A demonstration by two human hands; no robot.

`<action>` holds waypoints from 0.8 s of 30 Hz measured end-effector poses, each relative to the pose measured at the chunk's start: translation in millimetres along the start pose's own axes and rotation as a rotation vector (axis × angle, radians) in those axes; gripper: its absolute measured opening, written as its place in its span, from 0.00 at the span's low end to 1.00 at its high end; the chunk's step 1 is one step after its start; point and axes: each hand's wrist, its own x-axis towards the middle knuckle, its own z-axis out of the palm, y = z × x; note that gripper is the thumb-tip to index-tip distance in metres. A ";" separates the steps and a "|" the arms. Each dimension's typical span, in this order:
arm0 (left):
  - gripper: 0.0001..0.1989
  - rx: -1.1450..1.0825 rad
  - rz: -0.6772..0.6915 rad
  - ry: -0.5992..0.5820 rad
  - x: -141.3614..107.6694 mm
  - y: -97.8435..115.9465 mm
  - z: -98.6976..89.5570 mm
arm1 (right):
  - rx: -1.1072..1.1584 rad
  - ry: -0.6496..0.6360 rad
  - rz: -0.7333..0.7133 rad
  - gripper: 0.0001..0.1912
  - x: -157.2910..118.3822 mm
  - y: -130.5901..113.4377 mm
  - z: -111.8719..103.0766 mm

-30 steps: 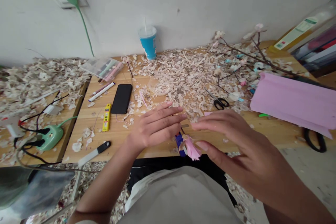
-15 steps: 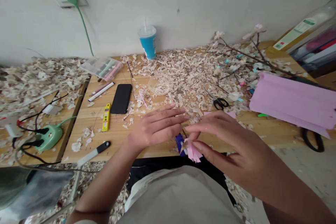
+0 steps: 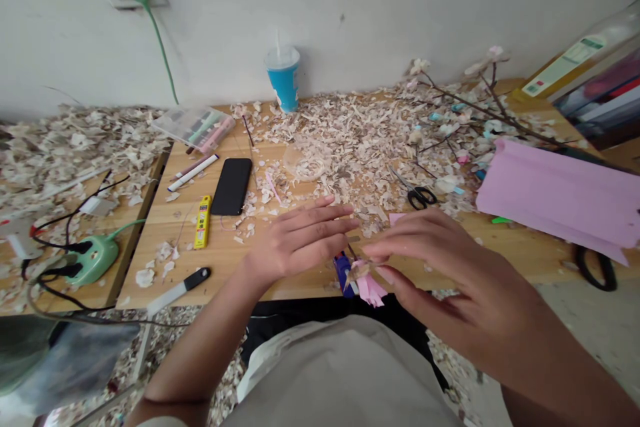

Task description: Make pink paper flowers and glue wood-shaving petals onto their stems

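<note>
A pink paper flower (image 3: 370, 289) hangs head-down near the table's front edge on a thin dark stem. That stem runs up under the fingers of my left hand (image 3: 305, 240), which appears to hold it; the thumb is hidden below. My right hand (image 3: 450, 273) is just right of the flower, with thumb and forefinger pinched on a narrow brown strip (image 3: 359, 271) that reaches the flower's base. Behind the flower, partly covered, lies a blue-purple tool (image 3: 343, 275). Small black-handled scissors (image 3: 421, 197) rest beyond my right hand.
Pale shavings (image 3: 350, 140) cover the table's back. A blue cup (image 3: 284, 80), black phone (image 3: 231, 187), yellow blade case (image 3: 202, 222) and black-handled knife (image 3: 180, 292) stand or lie leftward. Pink paper (image 3: 560, 197) and a branch (image 3: 465, 103) are right. A green power strip (image 3: 95, 260) trails cables.
My right thumb and forefinger have shifted slightly right, away from the flower, and more of the brown strip shows. The left hand stays nearly still.
</note>
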 end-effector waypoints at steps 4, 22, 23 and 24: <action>0.07 0.008 -0.024 -0.013 -0.1 0.9 -1.7 | -0.070 -0.078 -0.060 0.11 -1.6 4.9 -5.9; 0.07 0.179 -0.008 -0.034 -4.1 -1.7 -7.0 | -0.402 0.129 -0.173 0.07 -12.9 -21.2 6.7; 0.06 0.195 0.005 -0.040 -3.0 -1.4 -8.3 | -0.412 0.128 -0.178 0.07 -13.2 -21.4 6.8; 0.06 0.209 0.017 -0.043 -1.9 -1.1 -9.6 | -0.420 0.124 -0.183 0.08 -13.5 -21.7 6.9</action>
